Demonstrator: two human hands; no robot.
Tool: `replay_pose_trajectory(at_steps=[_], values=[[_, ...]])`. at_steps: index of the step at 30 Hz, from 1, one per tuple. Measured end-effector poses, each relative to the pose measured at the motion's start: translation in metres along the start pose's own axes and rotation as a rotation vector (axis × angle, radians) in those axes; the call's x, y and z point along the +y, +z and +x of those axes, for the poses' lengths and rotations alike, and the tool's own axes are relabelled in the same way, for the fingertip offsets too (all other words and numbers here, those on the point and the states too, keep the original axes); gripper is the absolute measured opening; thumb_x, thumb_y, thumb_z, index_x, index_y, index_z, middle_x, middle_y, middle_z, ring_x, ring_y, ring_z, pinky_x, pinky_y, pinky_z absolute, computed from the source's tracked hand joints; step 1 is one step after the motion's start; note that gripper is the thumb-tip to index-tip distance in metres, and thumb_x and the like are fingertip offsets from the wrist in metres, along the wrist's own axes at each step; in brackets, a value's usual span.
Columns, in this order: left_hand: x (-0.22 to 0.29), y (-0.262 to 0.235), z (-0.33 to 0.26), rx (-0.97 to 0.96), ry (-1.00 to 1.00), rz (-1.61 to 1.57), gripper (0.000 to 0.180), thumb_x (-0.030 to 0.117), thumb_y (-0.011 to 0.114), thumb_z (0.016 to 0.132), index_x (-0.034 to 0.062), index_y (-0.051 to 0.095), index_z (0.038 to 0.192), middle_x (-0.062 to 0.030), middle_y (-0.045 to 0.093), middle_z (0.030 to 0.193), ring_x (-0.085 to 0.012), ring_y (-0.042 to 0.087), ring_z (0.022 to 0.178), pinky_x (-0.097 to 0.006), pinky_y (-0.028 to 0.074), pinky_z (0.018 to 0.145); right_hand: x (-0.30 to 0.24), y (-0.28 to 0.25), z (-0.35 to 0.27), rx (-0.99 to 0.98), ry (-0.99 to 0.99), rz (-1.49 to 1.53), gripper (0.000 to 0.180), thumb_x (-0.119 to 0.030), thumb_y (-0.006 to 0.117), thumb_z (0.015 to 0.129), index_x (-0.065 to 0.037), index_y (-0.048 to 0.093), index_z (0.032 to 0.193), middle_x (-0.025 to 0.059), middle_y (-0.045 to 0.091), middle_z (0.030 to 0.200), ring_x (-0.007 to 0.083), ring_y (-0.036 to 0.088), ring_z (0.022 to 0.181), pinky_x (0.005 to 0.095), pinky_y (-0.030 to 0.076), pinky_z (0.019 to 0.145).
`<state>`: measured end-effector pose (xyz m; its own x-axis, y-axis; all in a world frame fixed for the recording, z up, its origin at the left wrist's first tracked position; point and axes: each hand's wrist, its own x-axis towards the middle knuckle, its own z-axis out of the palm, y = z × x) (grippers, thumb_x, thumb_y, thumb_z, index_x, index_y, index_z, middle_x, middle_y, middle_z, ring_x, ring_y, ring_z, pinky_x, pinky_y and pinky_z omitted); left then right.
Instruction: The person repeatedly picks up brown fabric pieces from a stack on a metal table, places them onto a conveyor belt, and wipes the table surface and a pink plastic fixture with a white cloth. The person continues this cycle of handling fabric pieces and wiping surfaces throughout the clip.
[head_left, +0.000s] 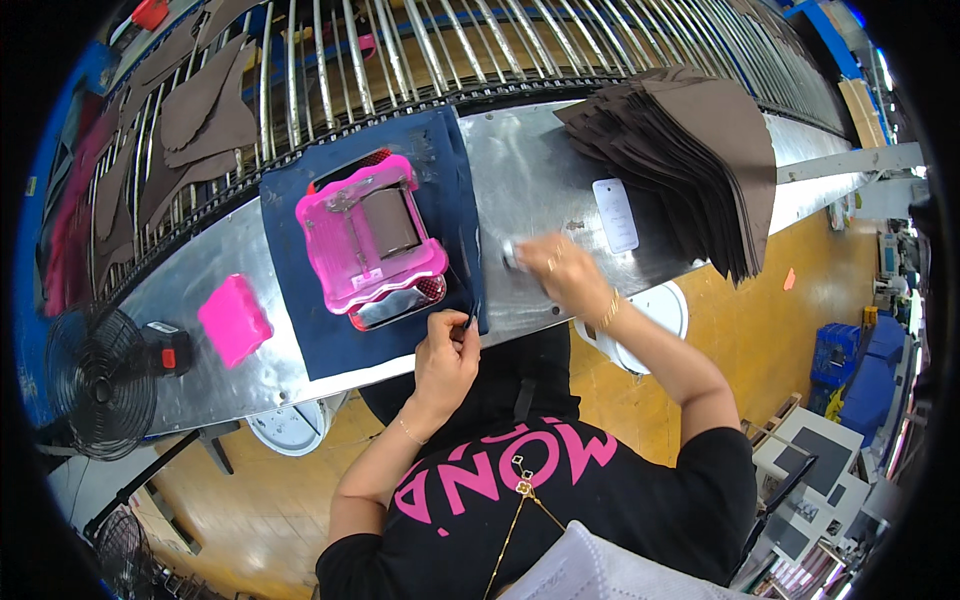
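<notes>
Status, early by the look: left hand (446,352) fingers pinching small dark tool at 5 o'clock edge of navy felt mat (372,240) w/ pink plastic jig (368,242) on metal tabletop (530,170); right hand (560,268), fingers curled, pinches small silver item; stacked brown cut pieces (690,150) at 2 o'clock seem untouched.

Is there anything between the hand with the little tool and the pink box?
Nothing visible. The left hand pinches a thin tool at the front edge of the blue mat. Only bare mat lies between it and the pink box. The right hand is off to the side on the metal table.
</notes>
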<state>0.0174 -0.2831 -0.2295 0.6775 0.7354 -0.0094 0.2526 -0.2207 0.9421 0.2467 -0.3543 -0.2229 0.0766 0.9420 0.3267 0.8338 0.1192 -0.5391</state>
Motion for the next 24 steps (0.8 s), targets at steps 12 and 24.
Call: replay_pose_trajectory(at_steps=[12,24], values=[[0.002,-0.001,-0.002,-0.006,-0.015,-0.022,0.021,0.004,0.06,0.092,-0.0001,0.042,0.101,-0.0104,0.06,0.077,-0.0127,0.061,0.057,-0.025,0.047,0.05,0.06,-0.032,0.014,0.185,0.07,-0.246,0.027,0.009,0.059,0.074,-0.004,0.067,0.096,0.0137,0.068,0.102,0.0309,0.063,0.095,0.0381,0.052,0.083],[0.001,0.0,0.002,-0.016,0.028,0.012,0.021,0.003,0.061,0.091,-0.0001,0.043,0.1,-0.009,0.059,0.076,-0.0114,0.058,0.055,-0.025,0.044,0.049,-0.033,-0.021,-0.064,0.016,0.156,-0.015,0.026,0.011,0.062,0.072,-0.002,0.066,0.095,0.013,0.067,0.102,0.0303,0.063,0.094,0.0378,0.052,0.081]])
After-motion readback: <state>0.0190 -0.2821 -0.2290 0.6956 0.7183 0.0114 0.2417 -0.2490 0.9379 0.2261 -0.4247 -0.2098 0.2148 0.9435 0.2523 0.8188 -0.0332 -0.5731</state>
